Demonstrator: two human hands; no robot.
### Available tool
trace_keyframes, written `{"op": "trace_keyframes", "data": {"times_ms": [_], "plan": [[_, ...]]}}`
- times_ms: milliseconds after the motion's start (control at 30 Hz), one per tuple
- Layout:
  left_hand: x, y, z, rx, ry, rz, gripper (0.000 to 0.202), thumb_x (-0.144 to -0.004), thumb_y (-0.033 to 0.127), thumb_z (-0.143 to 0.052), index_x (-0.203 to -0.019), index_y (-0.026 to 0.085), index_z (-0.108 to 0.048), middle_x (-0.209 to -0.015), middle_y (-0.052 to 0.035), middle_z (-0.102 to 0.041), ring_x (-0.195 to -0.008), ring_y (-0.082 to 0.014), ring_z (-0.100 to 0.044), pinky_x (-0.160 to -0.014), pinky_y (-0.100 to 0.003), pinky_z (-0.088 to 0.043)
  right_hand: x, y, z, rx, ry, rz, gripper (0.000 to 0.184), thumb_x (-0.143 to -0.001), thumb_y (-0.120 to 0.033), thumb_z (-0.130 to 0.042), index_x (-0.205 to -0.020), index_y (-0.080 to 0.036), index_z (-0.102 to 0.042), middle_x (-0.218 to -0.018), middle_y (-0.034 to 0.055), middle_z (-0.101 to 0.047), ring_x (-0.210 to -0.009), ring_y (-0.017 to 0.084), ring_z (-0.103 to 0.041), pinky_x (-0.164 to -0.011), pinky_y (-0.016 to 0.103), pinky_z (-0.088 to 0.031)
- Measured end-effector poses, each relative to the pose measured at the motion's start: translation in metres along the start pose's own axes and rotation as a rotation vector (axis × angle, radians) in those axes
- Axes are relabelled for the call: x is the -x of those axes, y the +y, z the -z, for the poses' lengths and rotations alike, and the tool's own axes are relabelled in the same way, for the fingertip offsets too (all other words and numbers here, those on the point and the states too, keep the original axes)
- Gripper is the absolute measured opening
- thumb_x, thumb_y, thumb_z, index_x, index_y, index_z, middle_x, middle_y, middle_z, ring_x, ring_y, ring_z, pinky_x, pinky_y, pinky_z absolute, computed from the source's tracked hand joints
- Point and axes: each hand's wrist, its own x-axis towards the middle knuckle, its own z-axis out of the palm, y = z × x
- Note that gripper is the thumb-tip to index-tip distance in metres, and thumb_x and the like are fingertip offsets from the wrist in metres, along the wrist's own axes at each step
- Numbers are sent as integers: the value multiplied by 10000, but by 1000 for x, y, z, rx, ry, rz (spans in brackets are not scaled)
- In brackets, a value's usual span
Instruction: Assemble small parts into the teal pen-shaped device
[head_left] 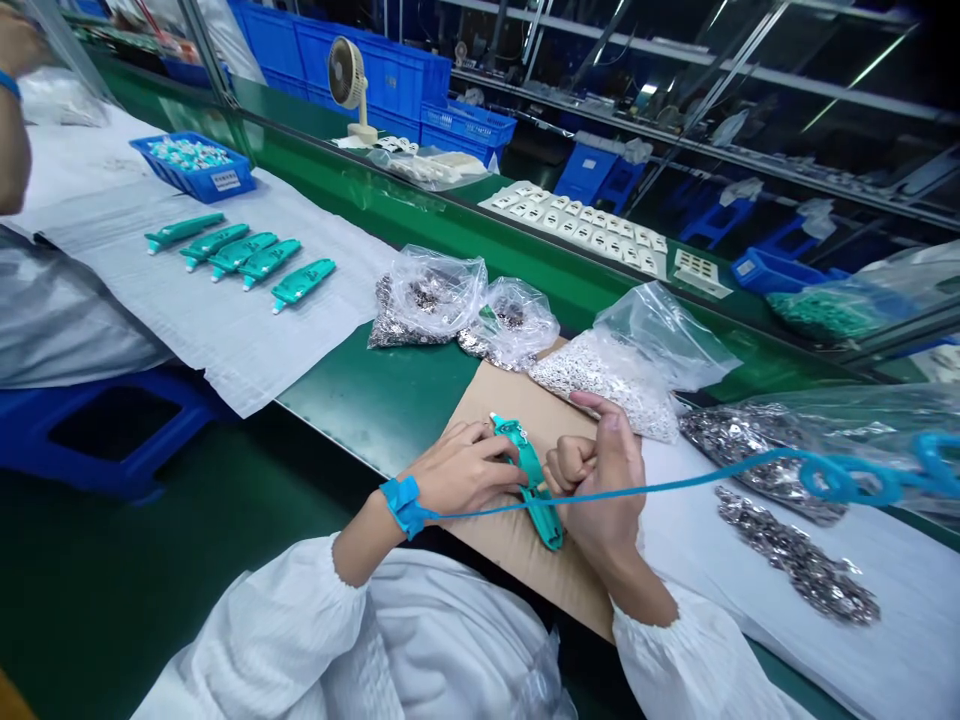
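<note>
The teal casing (531, 468) lies near the middle of the frame, between the person's two hands, its long axis running steeply from a white tip at upper left to a rounded end at lower right. The left hand (466, 468) is nearer: its bent fingers grasp the casing's left side. The right hand (604, 475) sits just right of the casing, most fingers curled in and one pointing toward the upper left; whether it touches the casing or pinches a small piece cannot be told.

Beneath is a brown cardboard sheet (581, 590), its lower edge running along the near edge of the green tabletop (349, 400). A blue cord (690, 480) reaches from the wristband (405, 507) across the casing and right hand, which seems to narrow the room there. Above the casing, a bag of white pieces (600, 375) and two bags of metal pieces (427, 300) bound the far side; loose metal pieces (799, 560) lie at right. Green surface shows at left, up to a white sheet (292, 355) bearing five more teal casings (304, 285).
</note>
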Motion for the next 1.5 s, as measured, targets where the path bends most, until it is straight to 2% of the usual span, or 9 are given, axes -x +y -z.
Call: {"op": "trace_keyframes", "data": {"times_ms": [367, 667, 767, 867, 967, 1033, 1200, 1367, 1500], "plan": [[-2, 1, 1, 4, -21, 18, 287, -1009, 437, -477, -1051, 291, -721, -1118, -9, -662, -923, -201, -506, -850, -328, -404, 2, 11, -2, 103, -62, 2, 431, -940, -591, -505, -1236, -278, -528, -417, -138, -267, -335, 86, -164, -347, 214, -194], [0, 0, -2, -44, 1, 6, 243, -998, 419, -515, -1041, 308, -728, -1116, -3, -666, -946, -204, -518, -833, -336, -400, 1, 22, -1, 154, -142, 6, 395, -979, -564, -452, -1151, -232, -580, -425, -127, -262, -354, 79, -171, -363, 202, -187], [0, 1, -1, -42, 34, 19, 257, -1006, 416, -497, -1032, 292, -721, -1105, -7, -673, -948, -206, -528, -835, -334, -413, 1, 12, -3, 109, -143, -2, 387, -962, -566, -486, -1148, -237, -572, -435, -128, -266, -360, 78, -178, -364, 187, -202], [0, 3, 5, -11, 37, 25, 272, -1029, 372, -453, -1099, 256, -688, -1137, -25, -671, -949, -199, -544, -846, -322, -437, 7, -14, 1, 11, -66, 76, 342, -944, -521, -531, -1144, -247, -576, -442, -129, -244, -363, 76, -156, -366, 174, -200], [1, 9, 13, 4, 6, 9, 280, -1035, 330, -430, -1200, 220, -628, -1238, -46, -640, -1004, -211, -562, -894, -340, -452, 19, -40, 17, -58, 98, 162, 350, -928, -484, -544, -1135, -211, -615, -453, -129, -190, -378, 71, -99, -368, 176, -183], [1, 18, 18, -5, -22, 35, 306, -1019, 363, -463, -1259, 215, -582, -1293, -59, -609, -1049, -237, -566, -909, -372, -461, 28, -45, 29, -64, 201, 154, 408, -922, -517, -532, -1131, -181, -633, -460, -122, -204, -384, 71, -102, -363, 180, -195], [-3, 42, 15, -19, -76, 169, 450, -921, 556, -569, -1223, 222, -575, -1191, -59, -639, -1032, -265, -602, -842, -388, -508, 46, -19, 38, -133, 316, 53, 400, -934, -563, -501, -1105, -219, -615, -461, -126, -252, -361, 69, -126, -343, 161, -217], [-8, 42, 2, 20, -30, 210, 412, -874, 539, -646, -1103, 199, -603, -1074, -51, -659, -993, -267, -620, -802, -385, -520, 45, -1, 21, -168, 485, 186, 323, -964, -503, -487, -1034, -213, -610, -451, -127, -236, -352, 61, -143, -356, 148, -222], [-9, 34, -1, 92, 10, 185, 421, -838, 554, -684, -1048, 195, -618, -1014, -49, -658, -952, -259, -632, -807, -379, -508, 40, 5, 16, -116, 417, 214, 316, -991, -469, -454, -1057, -214, -626, -434, -123, -229, -347, 69, -141, -343, 152, -204]]}}
